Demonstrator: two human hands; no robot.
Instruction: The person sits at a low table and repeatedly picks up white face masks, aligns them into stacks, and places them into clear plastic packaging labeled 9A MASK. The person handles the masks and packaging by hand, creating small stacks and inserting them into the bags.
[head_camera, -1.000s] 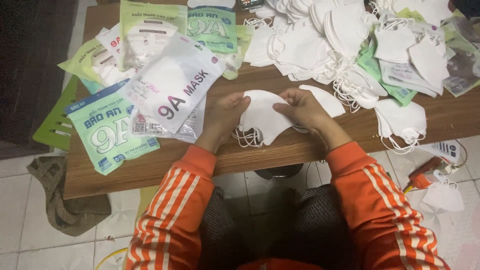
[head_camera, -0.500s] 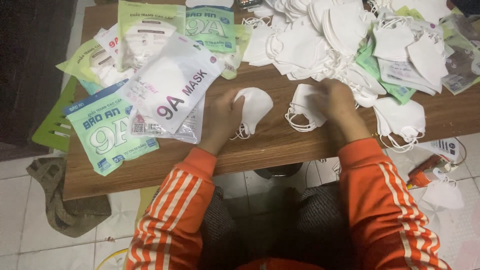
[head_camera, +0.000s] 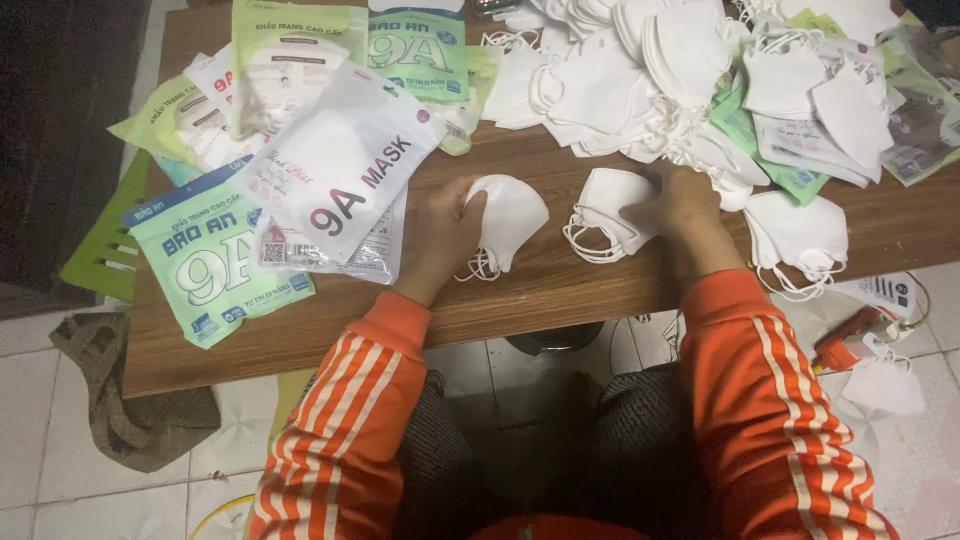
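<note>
Left hand (head_camera: 440, 235) grasps a folded white mask (head_camera: 510, 215) at its left edge, fingers curled over the rim; the mask lies on the wooden surface (head_camera: 540, 290) with its ear loops bunched under its lower corner. Right hand (head_camera: 675, 205) grips a second white mask (head_camera: 610, 205), which lies just right of the first mask, apart from it, loops trailing at its lower left. Both hands are closed on their masks, not released. A heap of loose white masks (head_camera: 660, 70) lies beyond the first mask, toward the far edge, spreading right. A white mask packet (head_camera: 340, 170) lies just left of the first mask, overlapping a green-and-white packet (head_camera: 210, 255) further left. Orange striped sleeves (head_camera: 340, 440) run from both wrists toward the camera.
</note>
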